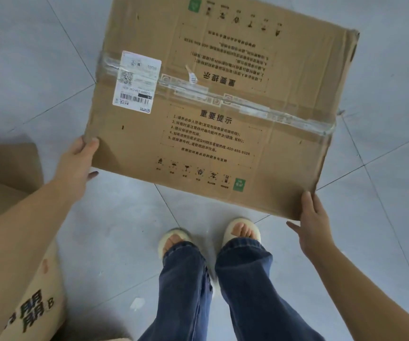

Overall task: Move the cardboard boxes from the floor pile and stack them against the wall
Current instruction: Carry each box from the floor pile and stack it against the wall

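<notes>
Blue jeans and two cream slippers (244, 230) stand on grey floor tiles (38, 70), nearest the viewer. Just beyond them, one large taped cardboard box (223, 134) is held above the floor. The left hand (75, 163) grips its near-left corner, thumb on top; the right hand (314, 225) clasps its near-right corner. Left of this box, two more cardboard boxes (26, 291) rest, partly hidden by the forearm.

Grey tiled floor (38, 57) with dark grout lines; near centre, blue denim jeans (242, 279) above cream open-toed slippers (244, 226).
</notes>
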A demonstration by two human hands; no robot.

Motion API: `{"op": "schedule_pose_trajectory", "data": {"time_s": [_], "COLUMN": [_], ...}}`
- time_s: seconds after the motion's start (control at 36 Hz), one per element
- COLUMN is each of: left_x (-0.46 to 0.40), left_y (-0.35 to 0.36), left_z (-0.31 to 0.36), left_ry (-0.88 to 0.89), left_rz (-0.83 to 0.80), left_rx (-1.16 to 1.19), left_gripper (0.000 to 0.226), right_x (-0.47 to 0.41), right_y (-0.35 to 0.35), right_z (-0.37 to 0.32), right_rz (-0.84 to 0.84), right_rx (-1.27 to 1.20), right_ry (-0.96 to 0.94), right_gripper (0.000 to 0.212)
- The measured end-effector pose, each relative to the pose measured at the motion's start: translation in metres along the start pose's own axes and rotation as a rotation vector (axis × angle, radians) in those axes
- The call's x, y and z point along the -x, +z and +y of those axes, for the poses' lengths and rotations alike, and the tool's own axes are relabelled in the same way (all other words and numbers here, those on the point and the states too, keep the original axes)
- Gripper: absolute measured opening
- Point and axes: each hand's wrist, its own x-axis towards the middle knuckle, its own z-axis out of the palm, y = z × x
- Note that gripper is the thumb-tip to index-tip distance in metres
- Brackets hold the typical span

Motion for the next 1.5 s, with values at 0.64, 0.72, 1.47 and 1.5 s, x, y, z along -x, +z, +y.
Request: {"op": "schedule_pose_trajectory", "data": {"time_s": [0.64, 0.72, 1.47, 1.5], "left_x": [0.26, 0.325, 0.763, 0.778], "left_y": [-0.202, -0.248, -0.214, -0.199], "left_z": [0.141, 0.138, -0.033, -0.039], "left_ry": [0.001, -0.029, -0.143, -0.151], "left_rz": [-0.014, 0.053, 1.026, 1.073], "left_rx": [0.471, 0.588, 1.388, 1.399], "left_gripper": [0.018, 0.016, 0.022, 0.02], "right_x": [0.264, 0.317, 0.527, 0.534], "right_y": [-0.123, -0.138, -0.111, -0.115], "right_z": [-0.227, -0.25, -0.324, -0.319], "right_rz": [-0.186, -0.267, -1.081, -1.11], "right_rx": [-0.087, -0.064, 0.692, 0.724], "right_ry": [-0.248, -0.264, -0.629, -0.651], "right_gripper": [0.024, 0.019, 0.023, 0.023]}}
